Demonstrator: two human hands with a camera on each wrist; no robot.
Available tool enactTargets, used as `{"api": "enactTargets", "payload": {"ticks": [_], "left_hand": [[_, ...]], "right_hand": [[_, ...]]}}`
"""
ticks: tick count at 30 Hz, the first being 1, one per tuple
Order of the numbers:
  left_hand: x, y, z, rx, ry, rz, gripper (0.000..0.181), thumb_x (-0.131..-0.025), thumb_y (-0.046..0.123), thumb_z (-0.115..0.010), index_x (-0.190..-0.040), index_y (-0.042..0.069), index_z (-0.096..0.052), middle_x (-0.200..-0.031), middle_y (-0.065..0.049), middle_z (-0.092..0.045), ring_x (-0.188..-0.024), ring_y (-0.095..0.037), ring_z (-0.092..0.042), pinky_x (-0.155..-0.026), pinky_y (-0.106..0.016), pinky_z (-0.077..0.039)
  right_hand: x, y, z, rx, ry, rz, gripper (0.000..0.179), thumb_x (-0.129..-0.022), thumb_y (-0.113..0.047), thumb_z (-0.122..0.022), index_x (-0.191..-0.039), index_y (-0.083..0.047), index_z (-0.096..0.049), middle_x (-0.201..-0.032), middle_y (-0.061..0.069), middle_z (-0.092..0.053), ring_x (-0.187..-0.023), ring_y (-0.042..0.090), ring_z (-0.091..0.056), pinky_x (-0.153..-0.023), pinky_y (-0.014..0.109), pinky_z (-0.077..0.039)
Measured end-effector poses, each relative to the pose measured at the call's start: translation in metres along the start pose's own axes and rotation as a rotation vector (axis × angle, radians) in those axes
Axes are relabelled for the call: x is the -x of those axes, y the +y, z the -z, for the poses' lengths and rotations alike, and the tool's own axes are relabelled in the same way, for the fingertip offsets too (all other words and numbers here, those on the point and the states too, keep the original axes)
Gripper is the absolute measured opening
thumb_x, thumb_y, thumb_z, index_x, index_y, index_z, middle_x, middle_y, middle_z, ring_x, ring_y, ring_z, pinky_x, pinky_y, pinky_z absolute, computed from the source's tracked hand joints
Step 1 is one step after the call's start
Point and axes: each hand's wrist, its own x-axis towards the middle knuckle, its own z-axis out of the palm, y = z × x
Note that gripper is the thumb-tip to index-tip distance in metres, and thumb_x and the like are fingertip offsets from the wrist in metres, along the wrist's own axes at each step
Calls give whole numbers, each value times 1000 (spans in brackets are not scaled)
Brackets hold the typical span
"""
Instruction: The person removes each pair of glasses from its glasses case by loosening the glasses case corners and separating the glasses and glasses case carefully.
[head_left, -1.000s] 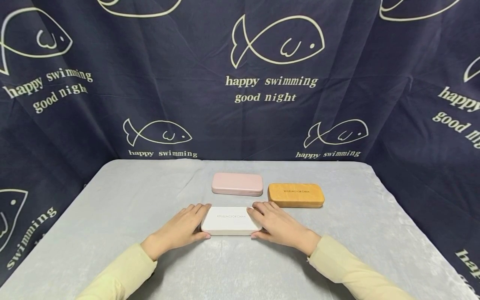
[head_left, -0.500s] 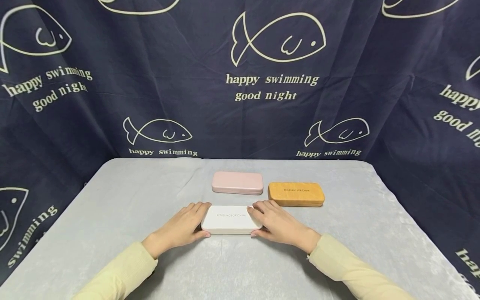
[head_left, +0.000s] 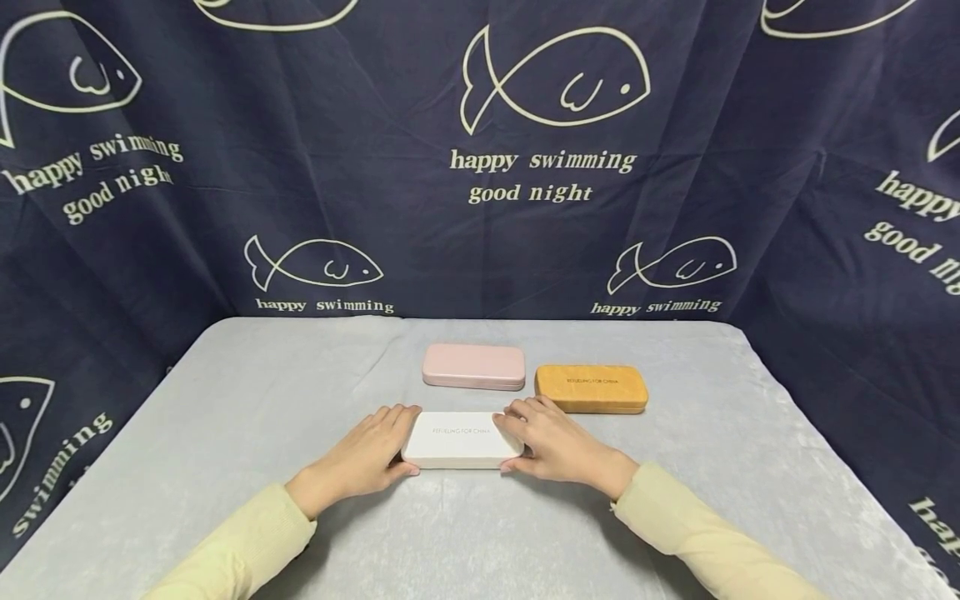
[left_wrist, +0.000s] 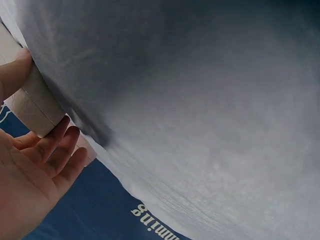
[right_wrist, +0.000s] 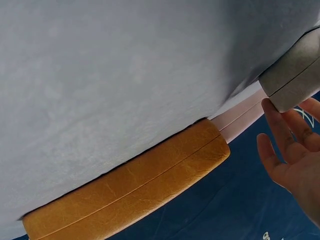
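Observation:
A white glasses case [head_left: 459, 439] with small print on its lid lies shut on the table in the head view. My left hand [head_left: 367, 450] grips its left end, thumb at the front edge and fingers at the back. At the right end my right hand [head_left: 558, 442] holds it the same way, with a finger over the lid's back corner. The left wrist view shows my left thumb [left_wrist: 17, 72] on the case's seamed side [left_wrist: 37, 102]. In the right wrist view, fingertips of my right hand [right_wrist: 295, 155] touch the case's end [right_wrist: 292, 75].
A pink glasses case [head_left: 474, 367] lies behind the white one. To its right is a mustard-yellow case [head_left: 592, 388], close behind my right hand. Pale grey cloth covers the table [head_left: 300, 358], and a dark blue fish-print curtain [head_left: 420, 192] hangs around it.

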Motion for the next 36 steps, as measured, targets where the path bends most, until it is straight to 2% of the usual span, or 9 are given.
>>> {"api": "enactTargets", "payload": {"ticks": [9,16,21,28,36], "left_hand": [[-1,1,0,-41,12,-8,72,-75,38,-72,-126,-2,-41,-108,-10,-56,-89,-21,-51,-76,-36,-45],[-1,2,0,-71,20,3,72,-74,38,-73,-125,-2,-42,-105,-10,-55,-88,-21,-51,-75,-36,-46],[-1,3,-1,-63,11,13,73,-74,38,-73,-125,-2,-41,-105,-10,-55,-88,-21,-51,-78,-37,-46],[-2,1,-3,-45,15,15,75,-73,38,-74,-126,-3,-41,-105,-11,-55,-89,-23,-51,-82,-38,-46],[-2,1,-2,-29,21,22,76,-72,37,-74,-126,-3,-40,-106,-12,-55,-91,-23,-52,-84,-39,-46]], "right_hand": [[-2,2,3,-28,-23,-25,59,-71,-46,-73,-115,-8,-61,-103,4,-61,-93,19,-58,-89,43,-43],[-3,4,3,-75,-46,-68,59,-71,-46,-73,-116,-9,-61,-105,3,-61,-98,20,-57,-95,51,-40],[-3,5,2,-88,-29,-74,58,-69,-46,-74,-113,-10,-62,-102,1,-62,-95,16,-57,-92,46,-43],[-5,9,1,-68,-3,-47,55,-68,-45,-73,-110,-10,-64,-99,-1,-63,-89,13,-57,-79,32,-45],[-10,14,4,-107,-20,-9,51,-71,-43,-73,-109,-9,-65,-98,-2,-64,-86,11,-57,-77,30,-44]]}}
